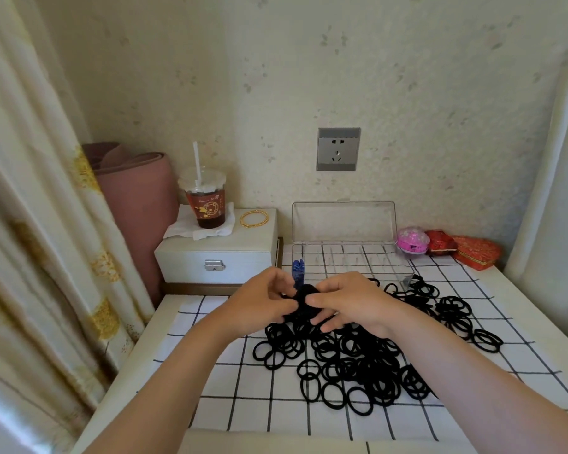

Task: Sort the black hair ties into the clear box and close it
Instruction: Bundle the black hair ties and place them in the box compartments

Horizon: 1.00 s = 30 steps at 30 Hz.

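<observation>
While both hands (256,303) (346,304) pinch 1 bunch of hair ties (307,298), the open clear box (343,221) lies crosswise.

Your hair ties (358,355) are lying mid-frame, before the open box (345,257); the jewellery case (217,253) is sitting left of it.

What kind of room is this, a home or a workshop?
Probably a home, perhaps a bedroom corner: a white jewellery box with a gold bangle on top, a floral curtain, and a takeaway drink cup.
</observation>
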Each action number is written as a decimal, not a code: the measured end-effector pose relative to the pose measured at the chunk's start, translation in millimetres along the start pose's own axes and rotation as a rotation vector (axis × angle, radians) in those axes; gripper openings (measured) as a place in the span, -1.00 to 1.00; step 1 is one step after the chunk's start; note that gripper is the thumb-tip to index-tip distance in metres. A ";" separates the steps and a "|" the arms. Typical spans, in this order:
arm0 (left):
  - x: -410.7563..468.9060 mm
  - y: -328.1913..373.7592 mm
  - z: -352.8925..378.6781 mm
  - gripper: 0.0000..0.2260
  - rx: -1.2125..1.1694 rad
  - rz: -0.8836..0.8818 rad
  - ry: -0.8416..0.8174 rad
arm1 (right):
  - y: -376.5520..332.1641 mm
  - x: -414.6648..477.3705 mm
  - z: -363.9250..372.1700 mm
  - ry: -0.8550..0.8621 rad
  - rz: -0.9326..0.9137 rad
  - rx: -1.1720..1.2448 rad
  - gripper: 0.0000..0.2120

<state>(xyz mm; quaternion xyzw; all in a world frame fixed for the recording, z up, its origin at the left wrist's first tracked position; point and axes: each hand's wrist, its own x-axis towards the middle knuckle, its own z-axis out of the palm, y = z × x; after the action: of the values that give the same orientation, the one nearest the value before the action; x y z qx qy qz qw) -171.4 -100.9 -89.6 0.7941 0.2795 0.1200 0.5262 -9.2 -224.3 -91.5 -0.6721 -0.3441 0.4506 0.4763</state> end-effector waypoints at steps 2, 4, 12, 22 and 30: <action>-5.0 -4.9 -6.0 -0.81 0.310 0.015 -0.005 | 0.4 3.3 0.5 0.038 0.015 -0.001 -0.58; -9.0 -10.8 -8.8 -0.80 0.529 0.039 -0.069 | 3.0 5.9 0.1 0.054 0.026 -0.022 -0.54; 0.5 -32.0 -2.8 -0.78 0.806 0.057 -0.077 | 6.9 5.9 -1.0 0.081 -0.005 -0.080 -0.69; 12.4 -12.0 0.0 -0.78 0.266 -0.022 0.093 | -1.1 4.2 -11.0 0.152 -0.091 -0.082 -0.85; 26.0 -3.9 16.7 -0.83 0.073 -0.050 0.227 | -12.8 -3.1 -9.1 0.075 -0.134 0.052 -0.85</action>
<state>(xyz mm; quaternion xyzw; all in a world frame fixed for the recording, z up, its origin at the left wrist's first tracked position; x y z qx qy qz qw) -143.4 -97.8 -102.8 0.7868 0.3612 0.1858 0.4648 -2.3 -226.1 -77.2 -0.6513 -0.3584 0.4009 0.5354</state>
